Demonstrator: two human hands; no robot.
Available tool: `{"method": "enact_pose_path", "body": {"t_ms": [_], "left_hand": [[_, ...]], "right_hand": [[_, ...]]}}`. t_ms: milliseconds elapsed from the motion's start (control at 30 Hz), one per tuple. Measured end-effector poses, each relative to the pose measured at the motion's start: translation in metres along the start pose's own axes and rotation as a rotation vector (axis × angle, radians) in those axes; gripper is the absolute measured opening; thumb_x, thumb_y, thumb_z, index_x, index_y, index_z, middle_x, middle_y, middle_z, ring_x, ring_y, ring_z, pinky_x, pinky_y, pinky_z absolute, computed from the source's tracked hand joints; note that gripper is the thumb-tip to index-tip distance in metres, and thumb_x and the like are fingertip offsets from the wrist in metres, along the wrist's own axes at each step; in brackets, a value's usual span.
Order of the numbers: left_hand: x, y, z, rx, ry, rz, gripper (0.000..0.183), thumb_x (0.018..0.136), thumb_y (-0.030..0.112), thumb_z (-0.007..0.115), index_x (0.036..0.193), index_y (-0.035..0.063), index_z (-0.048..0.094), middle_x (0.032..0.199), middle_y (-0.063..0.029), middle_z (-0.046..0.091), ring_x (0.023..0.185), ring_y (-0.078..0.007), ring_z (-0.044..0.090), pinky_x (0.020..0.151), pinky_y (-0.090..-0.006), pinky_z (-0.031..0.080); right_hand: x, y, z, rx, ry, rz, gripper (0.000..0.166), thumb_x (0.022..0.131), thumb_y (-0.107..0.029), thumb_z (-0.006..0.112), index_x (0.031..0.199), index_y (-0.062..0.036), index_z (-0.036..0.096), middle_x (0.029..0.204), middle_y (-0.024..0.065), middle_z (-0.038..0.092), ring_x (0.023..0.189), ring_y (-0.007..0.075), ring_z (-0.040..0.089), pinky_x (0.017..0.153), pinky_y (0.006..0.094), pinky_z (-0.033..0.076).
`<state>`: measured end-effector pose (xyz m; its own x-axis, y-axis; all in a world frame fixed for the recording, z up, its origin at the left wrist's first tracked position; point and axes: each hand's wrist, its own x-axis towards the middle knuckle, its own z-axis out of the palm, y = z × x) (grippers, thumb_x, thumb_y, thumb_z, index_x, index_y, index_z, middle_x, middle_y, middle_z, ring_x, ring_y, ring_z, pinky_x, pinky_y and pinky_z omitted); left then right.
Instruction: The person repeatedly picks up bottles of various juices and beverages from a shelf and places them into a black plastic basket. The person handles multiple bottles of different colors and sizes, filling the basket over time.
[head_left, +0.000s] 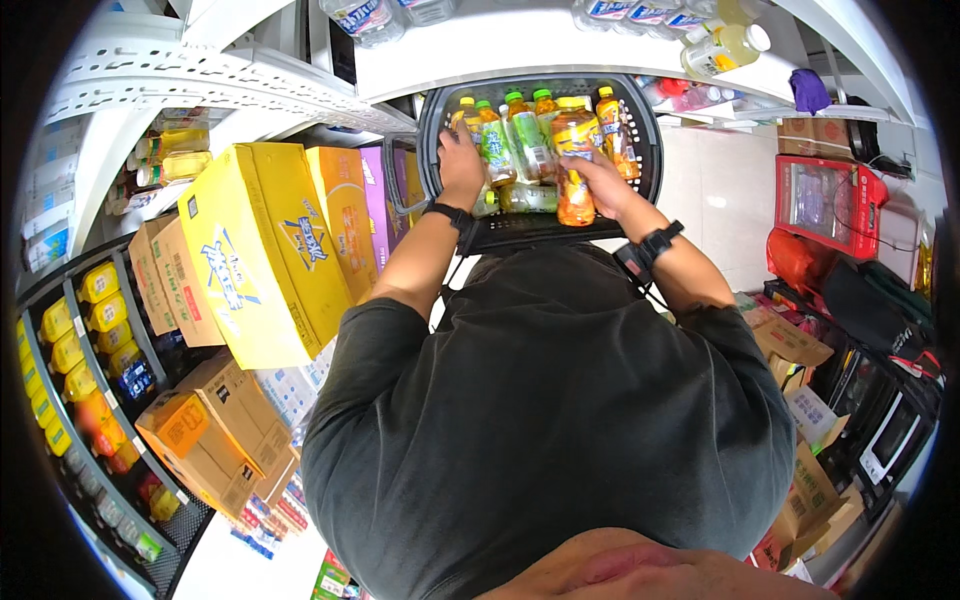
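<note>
A black plastic shopping basket (655, 150) in front of me holds several drink bottles. Some are amber with yellow caps, others have green caps and green labels. My right hand (600, 180) grips an iced-tea bottle (576, 199) with a yellow cap, raised over the basket's near side. My left hand (460, 166) is at the basket's left side, its fingers against a yellow-capped bottle (467, 112); whether they close round it is unclear. Beside that hand stands a green-labelled bottle (495, 146). Another green bottle (529, 199) lies on its side near the front.
Beyond the basket runs a white shelf (480, 64) with clear bottles. A large yellow carton (262, 255) and other boxes stand at left, near a black rack (112, 397) of bottles. At right are a red-framed box (825, 202) and opened cartons (810, 487).
</note>
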<state>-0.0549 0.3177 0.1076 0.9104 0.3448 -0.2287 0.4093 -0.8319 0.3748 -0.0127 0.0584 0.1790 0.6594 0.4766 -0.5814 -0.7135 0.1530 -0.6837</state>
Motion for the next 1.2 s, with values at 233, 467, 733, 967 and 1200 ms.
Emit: {"method": "enact_pose_path", "body": {"t_ms": [233, 467, 733, 967, 1200], "left_hand": [[-0.053, -0.029, -0.058, -0.484, 0.035, 0.033, 0.048, 0.092, 0.02, 0.074, 0.134, 0.0023, 0.061, 0.117, -0.0208, 0.059, 0.097, -0.0321, 0.067, 0.088, -0.0394, 0.055], [-0.095, -0.075, -0.07, -0.644, 0.134, -0.114, 0.035, 0.094, 0.012, 0.073, 0.127, 0.003, 0.065, 0.103, -0.0067, 0.064, 0.09, -0.0146, 0.06, 0.083, -0.0296, 0.051], [-0.09, -0.074, -0.066, -0.666, 0.215, 0.041, 0.032, 0.093, 0.014, 0.073, 0.124, 0.0055, 0.069, 0.099, -0.0079, 0.064, 0.079, -0.0161, 0.058, 0.075, -0.0313, 0.052], [-0.085, -0.012, -0.101, -0.789, 0.174, 0.099, 0.027, 0.097, 0.01, 0.068, 0.124, 0.0048, 0.069, 0.106, -0.0048, 0.064, 0.075, -0.008, 0.057, 0.073, -0.0248, 0.05], [-0.09, 0.051, -0.141, -0.916, 0.291, 0.176, 0.023, 0.098, 0.006, 0.066, 0.121, 0.0023, 0.067, 0.098, -0.0011, 0.066, 0.076, -0.004, 0.057, 0.071, -0.0207, 0.049]], "right_hand": [[0.078, 0.022, 0.038, -0.021, 0.013, 0.208, 0.068, 0.091, -0.022, 0.078, 0.142, 0.0055, 0.042, 0.127, 0.016, 0.063, 0.111, 0.0267, 0.067, 0.091, 0.0465, 0.059], [0.114, 0.05, 0.062, -0.293, 0.091, 0.109, 0.104, 0.083, -0.011, 0.081, 0.164, -0.0084, 0.015, 0.151, 0.0218, 0.046, 0.131, 0.0315, 0.053, 0.106, 0.0494, 0.045], [0.049, -0.009, 0.028, -0.16, -0.107, 0.064, 0.065, 0.101, -0.022, 0.066, 0.158, -0.0107, 0.037, 0.157, 0.0117, 0.047, 0.136, 0.0257, 0.054, 0.11, 0.0406, 0.046], [-0.08, -0.135, 0.018, -0.155, -0.248, -0.45, 0.04, 0.103, -0.011, 0.062, 0.141, -0.0056, 0.054, 0.116, 0.009, 0.071, 0.103, 0.0164, 0.07, 0.089, 0.0312, 0.057], [-0.152, -0.284, 0.054, -0.295, -0.294, -0.931, 0.041, 0.098, -0.009, 0.066, 0.135, -0.0001, 0.053, 0.106, 0.0121, 0.07, 0.093, 0.0206, 0.07, 0.086, 0.0357, 0.059]]}}
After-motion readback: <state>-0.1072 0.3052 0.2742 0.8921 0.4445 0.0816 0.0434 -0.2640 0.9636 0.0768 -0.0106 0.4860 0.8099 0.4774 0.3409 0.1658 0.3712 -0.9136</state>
